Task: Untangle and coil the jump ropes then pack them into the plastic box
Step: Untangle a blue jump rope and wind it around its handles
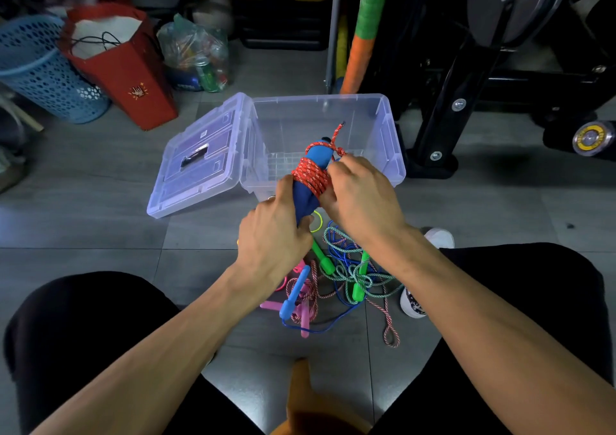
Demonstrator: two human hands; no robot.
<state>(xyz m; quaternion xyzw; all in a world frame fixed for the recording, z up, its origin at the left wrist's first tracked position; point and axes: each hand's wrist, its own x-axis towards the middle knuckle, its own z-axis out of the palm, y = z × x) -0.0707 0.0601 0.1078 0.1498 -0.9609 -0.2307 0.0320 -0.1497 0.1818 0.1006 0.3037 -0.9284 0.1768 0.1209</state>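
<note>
We see red speckled rope coiled tightly round blue handles. Our left hand grips the handles; our right hand pinches the rope.

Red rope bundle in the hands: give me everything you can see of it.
The red rope, flecked white, looks like braided cord. It is wound in tight turns around blue handles, its loose end sticking up. The left hand grips the handles' lower end; the right hand pinches the rope near a knot. The bundle is held tilted over the near edge of the plastic box.
</note>
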